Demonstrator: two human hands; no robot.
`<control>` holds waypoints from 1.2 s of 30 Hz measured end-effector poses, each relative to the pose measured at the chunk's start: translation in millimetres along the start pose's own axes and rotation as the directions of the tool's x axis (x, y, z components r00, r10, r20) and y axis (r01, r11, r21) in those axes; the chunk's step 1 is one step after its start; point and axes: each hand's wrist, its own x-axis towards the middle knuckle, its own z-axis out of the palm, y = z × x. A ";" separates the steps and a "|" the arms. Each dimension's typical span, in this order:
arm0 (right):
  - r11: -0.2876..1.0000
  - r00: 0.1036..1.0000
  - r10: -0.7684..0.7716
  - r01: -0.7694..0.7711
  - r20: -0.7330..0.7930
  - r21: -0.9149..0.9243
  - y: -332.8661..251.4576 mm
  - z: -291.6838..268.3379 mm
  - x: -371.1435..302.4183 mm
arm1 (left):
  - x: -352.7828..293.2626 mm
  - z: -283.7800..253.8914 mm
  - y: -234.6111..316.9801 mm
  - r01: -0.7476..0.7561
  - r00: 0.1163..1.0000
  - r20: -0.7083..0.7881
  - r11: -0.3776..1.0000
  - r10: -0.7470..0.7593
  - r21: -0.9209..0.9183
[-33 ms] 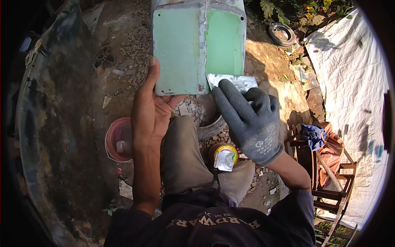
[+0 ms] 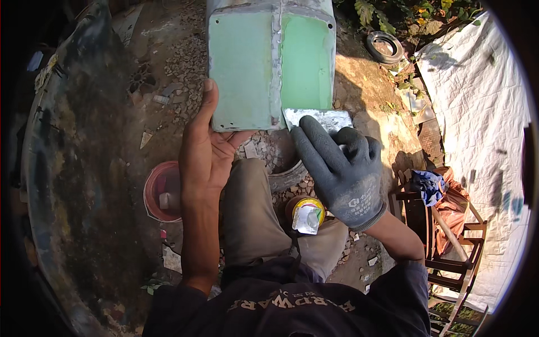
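Right grip holds a flat, silvery, smudged metal plate.

Sunlight glared on the white sheet at right and the ground upper right of centre; the left side lay dim. Edges (black at the corners) curved; the middle looked sharp.

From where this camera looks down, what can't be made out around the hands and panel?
Head view:
How far the left hand reaches under the green panel: hidden by it.
Panel's lower right corner: covered by the metal sheet and right hand.
Contents of the tin: mostly covered by the silvery piece.
Grey body beyond the panel: cut off by the upper edge.
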 end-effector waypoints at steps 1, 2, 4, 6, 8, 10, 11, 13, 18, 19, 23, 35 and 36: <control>1.000 1.000 -0.003 0.003 0.026 -0.016 -4.2 0.5 -9.0 | -0.8 -1.0 0.0 0.003 1.000 0.002 1.000 -0.003 0.004; 0.999 1.000 0.003 -0.004 0.026 0.043 -5.4 0.0 -14.0 | -1.3 -1.6 -0.4 0.002 1.000 0.001 1.000 -0.002 0.008; 0.997 0.998 -0.009 0.005 0.064 0.075 -2.1 -14.0 -18.7 | -1.5 -1.5 -1.4 -0.008 1.000 -0.025 1.000 0.008 0.002; 0.991 0.997 0.006 -0.017 0.080 0.136 2.2 -24.8 -19.0 | -1.9 -3.1 -2.2 -0.003 1.000 -0.019 1.000 0.002 -0.010; 0.997 1.000 0.010 -0.010 -0.003 0.070 17.7 -31.5 -4.9 | -3.0 -1.8 -1.4 -0.002 1.000 -0.025 1.000 0.002 -0.020; 0.999 0.984 -0.001 0.007 -0.176 0.034 36.3 -29.2 23.7 | -4.9 -1.6 0.8 -0.017 1.000 -0.023 1.000 0.016 -0.015; 0.998 0.964 -0.006 0.023 -0.266 0.058 44.2 -22.2 42.0 | -4.1 -2.8 -0.8 -0.014 1.000 -0.024 1.000 0.014 -0.016; 0.999 0.939 -0.042 0.033 -0.342 -0.032 59.4 -9.0 64.9 | -2.0 -0.8 -2.3 -0.007 1.000 -0.027 1.000 0.006 -0.026; 1.000 0.941 -0.004 -0.002 -0.338 -0.017 59.5 8.6 92.3 | -2.6 -1.4 -1.9 -0.007 1.000 -0.029 0.999 0.006 -0.046; 1.000 0.942 -0.002 -0.003 -0.337 -0.014 59.6 11.5 93.1 | -2.9 -2.0 -2.1 -0.004 0.999 -0.036 0.999 0.002 -0.052; 0.999 0.942 -0.026 0.008 -0.334 -0.053 63.8 20.7 90.6 | -3.8 -0.7 -1.1 -0.001 1.000 -0.016 0.999 0.000 -0.042; 0.998 0.973 0.061 -0.063 -0.222 0.000 38.3 13.7 54.8 | -5.7 -6.0 -3.6 0.001 1.000 -0.014 0.999 -0.002 -0.049; 0.998 0.980 0.069 -0.065 -0.188 0.028 33.9 14.6 47.3 | -6.4 -7.0 -3.5 -0.002 1.000 -0.010 0.999 0.002 -0.050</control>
